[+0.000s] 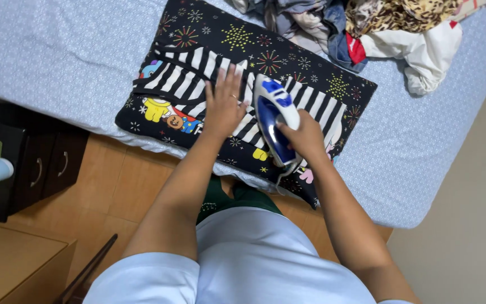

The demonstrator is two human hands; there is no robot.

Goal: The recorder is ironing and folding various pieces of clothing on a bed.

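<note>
Pale blue shirt (254, 253) nearest; right hand (304, 137) clamped on blue-white iron (274, 118) atop striped garment (189, 76) at twelve o'clock, left hand (223, 104) flat, fingers spread, at ten o'clock of iron—best kept taut, clear of soleplate.

A single head-worn camera looks steeply down from close above the person's own arms, facing the bed (57, 50) edge ahead, with wooden floor (130, 186) below.
</note>
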